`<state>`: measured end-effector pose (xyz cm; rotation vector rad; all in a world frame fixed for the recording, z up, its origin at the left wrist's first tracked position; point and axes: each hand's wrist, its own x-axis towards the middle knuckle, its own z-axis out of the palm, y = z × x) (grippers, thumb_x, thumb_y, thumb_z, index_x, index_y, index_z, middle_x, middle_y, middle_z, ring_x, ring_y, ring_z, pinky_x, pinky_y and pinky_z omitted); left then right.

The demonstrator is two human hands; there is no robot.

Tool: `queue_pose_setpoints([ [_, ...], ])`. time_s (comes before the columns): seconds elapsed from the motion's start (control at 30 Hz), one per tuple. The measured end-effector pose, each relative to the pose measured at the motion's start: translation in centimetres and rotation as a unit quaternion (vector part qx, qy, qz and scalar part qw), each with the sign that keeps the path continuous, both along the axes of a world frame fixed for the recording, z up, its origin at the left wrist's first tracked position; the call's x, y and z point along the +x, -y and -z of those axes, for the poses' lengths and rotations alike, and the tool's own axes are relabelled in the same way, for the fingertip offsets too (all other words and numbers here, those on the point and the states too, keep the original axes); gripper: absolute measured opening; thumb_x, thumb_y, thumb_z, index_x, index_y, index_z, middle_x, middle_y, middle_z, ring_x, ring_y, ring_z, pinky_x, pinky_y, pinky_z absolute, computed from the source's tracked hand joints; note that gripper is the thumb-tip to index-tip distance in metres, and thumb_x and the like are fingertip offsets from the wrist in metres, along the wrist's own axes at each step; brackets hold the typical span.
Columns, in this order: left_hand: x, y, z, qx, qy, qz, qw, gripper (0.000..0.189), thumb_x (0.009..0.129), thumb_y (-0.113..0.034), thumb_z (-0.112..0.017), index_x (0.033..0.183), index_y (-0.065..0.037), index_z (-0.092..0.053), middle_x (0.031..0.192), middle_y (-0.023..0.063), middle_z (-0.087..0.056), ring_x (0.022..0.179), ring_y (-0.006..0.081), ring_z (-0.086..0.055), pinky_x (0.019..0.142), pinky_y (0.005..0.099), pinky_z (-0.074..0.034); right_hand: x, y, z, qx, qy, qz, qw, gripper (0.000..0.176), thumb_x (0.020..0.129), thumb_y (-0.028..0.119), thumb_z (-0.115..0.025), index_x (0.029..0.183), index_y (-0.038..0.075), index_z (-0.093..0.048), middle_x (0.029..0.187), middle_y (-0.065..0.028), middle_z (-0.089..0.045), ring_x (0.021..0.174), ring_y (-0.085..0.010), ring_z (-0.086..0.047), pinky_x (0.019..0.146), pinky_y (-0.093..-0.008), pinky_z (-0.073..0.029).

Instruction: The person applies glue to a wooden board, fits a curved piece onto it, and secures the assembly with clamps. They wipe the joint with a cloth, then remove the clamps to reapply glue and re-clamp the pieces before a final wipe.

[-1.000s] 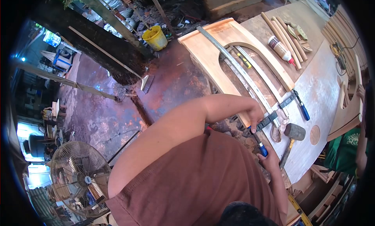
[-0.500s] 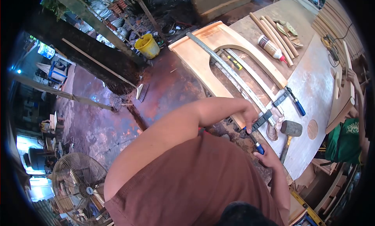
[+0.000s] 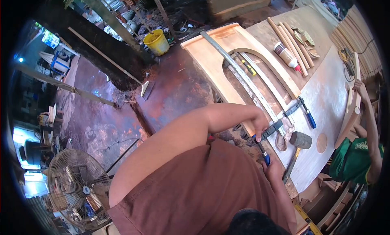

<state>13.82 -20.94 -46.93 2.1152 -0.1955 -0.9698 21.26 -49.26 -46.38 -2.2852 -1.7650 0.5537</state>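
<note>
A pale wooden frame (image 3: 203, 51) with an arched opening lies on the table, with long metal bar clamps across it. My left hand (image 3: 260, 122) is closed on the near clamp's jaw (image 3: 272, 129), at the frame's near end. Just below it, my right hand (image 3: 273, 170) is wrapped round the blue clamp handle (image 3: 266, 158). A second clamp, its blue handle (image 3: 311, 120) free, grips the frame's other leg. A crumpled cloth (image 3: 283, 140) lies beside the near clamp, next to a mallet (image 3: 300, 140) with a dark head.
A glue bottle (image 3: 287, 56) and wooden rods (image 3: 291, 48) lie at the table's far side. At the right a co-worker in a green shirt (image 3: 351, 159) holds a curved wooden piece (image 3: 350, 109). A fan (image 3: 77, 190) stands at lower left, a yellow bucket (image 3: 156, 43) at the back.
My right hand has moved slightly down and left, turned over more around the blue handle. The co-worker has leaned further in, with the arms shifted. The whole view has shifted slightly.
</note>
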Motion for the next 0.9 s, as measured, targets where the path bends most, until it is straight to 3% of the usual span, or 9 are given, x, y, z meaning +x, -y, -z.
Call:
queue_pose_setpoints([
  [0.07,-0.1,0.0,0.1,0.0,0.002,0.007,1.0,0.066,0.073,-0.055,-0.077,0.1,0.005,-0.068,0.097,0.0129,-0.069,0.092,0.0238,-0.06,0.084,0.0372,-0.045,2.7,-1.0,0.0,-0.134,-0.26,0.046,0.955,0.029,0.08,0.017,-0.075,0.098,0.007,-0.054,0.067,-0.0057,-0.056,0.055,-0.0244,-0.056,0.052,-0.0358,-0.044],
  [0.13,0.3,0.2,0.7,0.008,-0.019,0.014,1.0,0.067,0.074,-0.055,-0.076,0.102,0.005,-0.067,0.1,0.014,-0.068,0.095,0.0247,-0.06,0.087,0.0377,-0.044,4.5,-1.8,0.0,-0.295,-0.618,0.099,0.722,0.021,0.083,0.01,-0.072,0.094,0.008,-0.054,0.065,0.0032,-0.048,0.047,-0.0059,-0.041,0.044,-0.021,-0.031],
  [0.27,-0.1,0.1,0.3,0.006,-0.014,0.011,1.0,0.068,0.074,-0.055,-0.076,0.105,0.005,-0.066,0.103,0.015,-0.068,0.098,0.0252,-0.059,0.088,0.038,-0.044,4.5,-1.7,0.5,-0.322,-0.591,0.097,0.733,0.029,0.082,0.016,-0.075,0.098,0.006,-0.054,0.066,0.002,-0.049,0.051,-0.008,-0.046,0.047,-0.0233,-0.037],
  [0.33,-0.2,0.1,-0.3,0.0,-0.012,0.007,1.0,0.069,0.075,-0.055,-0.076,0.107,0.005,-0.066,0.106,0.0155,-0.067,0.099,0.0253,-0.059,0.089,0.038,-0.043,3.4,-0.2,2.1,-0.108,-0.332,0.074,0.934,0.041,0.077,0.023,-0.079,0.104,0.005,-0.054,0.067,-0.0037,-0.055,0.057,-0.0189,-0.057,0.054,-0.0315,-0.045],
  [0.43,-0.1,0.2,-0.3,0.01,-0.004,0.014,1.0,0.069,0.075,-0.055,-0.076,0.109,0.004,-0.066,0.106,0.0156,-0.067,0.099,0.0252,-0.059,0.09,0.038,-0.043,-1.0,-0.5,-2.2,0.084,0.035,-0.033,0.995,0.047,0.074,0.026,-0.08,0.107,0.004,-0.055,0.072,-0.0114,-0.061,0.068,-0.034,-0.062,0.064,-0.0413,-0.049],
  [0.6,0.1,0.1,1.8,-0.013,0.019,-0.014,1.0,0.058,0.072,-0.053,-0.079,0.088,0.002,-0.068,0.085,0.0118,-0.068,0.08,0.0231,-0.059,0.077,0.0379,-0.045,2.2,-1.6,0.8,-0.027,-0.028,-0.036,0.999,0.033,0.077,0.017,-0.076,0.099,0.006,-0.054,0.068,-0.0107,-0.059,0.062,-0.0335,-0.06,0.057,-0.041,-0.048],
  [0.67,0.3,0.7,1.9,-0.005,0.009,-0.001,1.0,0.059,0.072,-0.054,-0.078,0.089,0.002,-0.068,0.086,0.0121,-0.068,0.081,0.0234,-0.06,0.077,0.0376,-0.045,4.3,-3.3,-0.6,-0.316,-0.515,0.059,0.795,0.022,0.082,0.01,-0.071,0.093,0.006,-0.052,0.064,-0.0031,-0.054,0.052,-0.0175,-0.053,0.048,-0.0309,-0.042],
  [0.77,0.2,-0.4,1.7,-0.002,0.036,0.011,0.999,0.062,0.072,-0.055,-0.077,0.092,0.003,-0.068,0.088,0.0128,-0.068,0.084,0.0239,-0.061,0.077,0.0374,-0.046,3.9,-3.7,-1.5,-0.312,-0.559,0.068,0.765,0.016,0.085,0.004,-0.067,0.092,0.006,-0.053,0.064,0.0021,-0.048,0.05,-0.0068,-0.045,0.045,-0.0231,-0.035],
  [0.9,-0.2,0.0,1.0,-0.006,0.007,-0.006,1.0,0.064,0.072,-0.057,-0.076,0.098,0.001,-0.069,0.094,0.0156,-0.069,0.087,0.0233,-0.062,0.079,0.0387,-0.047,2.4,-1.4,0.1,-0.113,-0.238,0.033,0.964,0.036,0.08,0.021,-0.077,0.102,0.006,-0.053,0.07,-0.0045,-0.06,0.059,-0.0154,-0.057,0.057,-0.0304,-0.048],
])
